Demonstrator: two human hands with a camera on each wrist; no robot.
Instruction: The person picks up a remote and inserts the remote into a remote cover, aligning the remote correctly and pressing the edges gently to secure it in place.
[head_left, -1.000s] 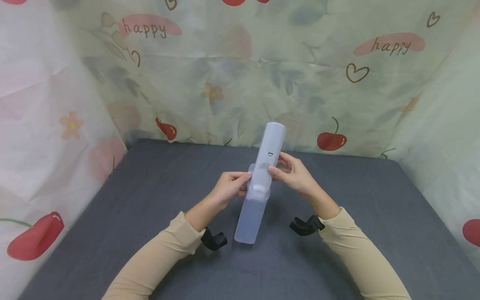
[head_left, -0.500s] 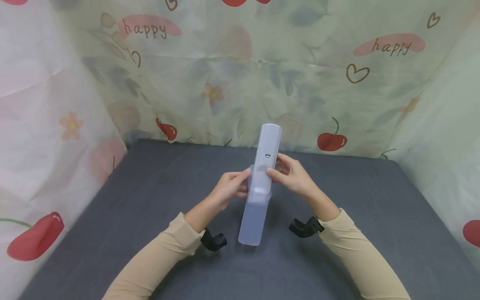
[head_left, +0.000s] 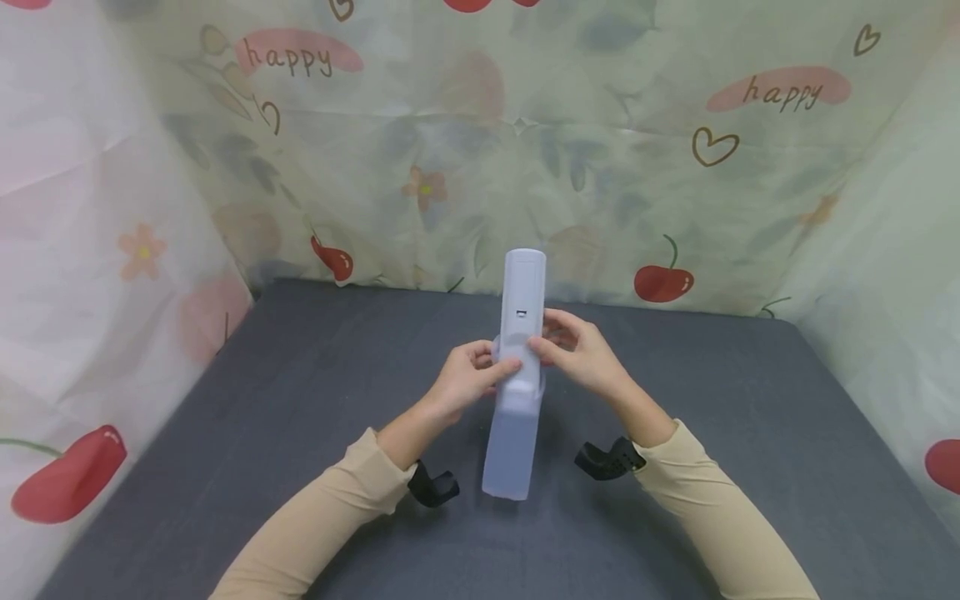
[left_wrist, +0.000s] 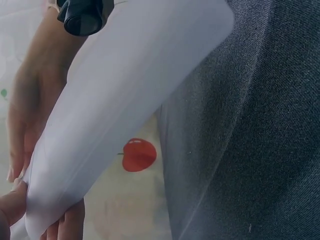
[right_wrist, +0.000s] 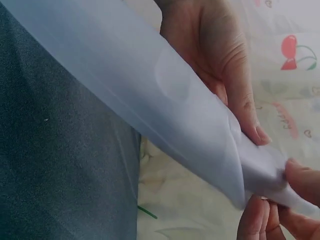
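A long white device point(head_left: 523, 283) with a small dark port stands nearly upright at mid-table, its lower part inside a translucent whitish plastic sleeve point(head_left: 512, 454). My left hand point(head_left: 468, 379) grips it from the left, thumb across the front, fingers at the back edge. From the other side, my right hand point(head_left: 581, 354) pinches the device just below the port, with its thumb in front and fingers behind. The sleeve's slanted rim shows in the right wrist view, where the device point(right_wrist: 262, 172) emerges between both hands. In the left wrist view, the sleeve point(left_wrist: 115, 95) covers part of the right hand point(left_wrist: 42, 95).
A dark grey cloth-covered table point(head_left: 352, 333) lies under both arms. Behind it hangs a pale printed curtain point(head_left: 465, 167) with cherries, hearts and "happy" lettering, and more fabric lines both sides. Black wrist camera mounts point(head_left: 433, 486) sit below each wrist.
The device's top has swung left and the sleeve's bottom right, so the whole stands straighter. My left thumb has shifted from the edge onto the device's front.
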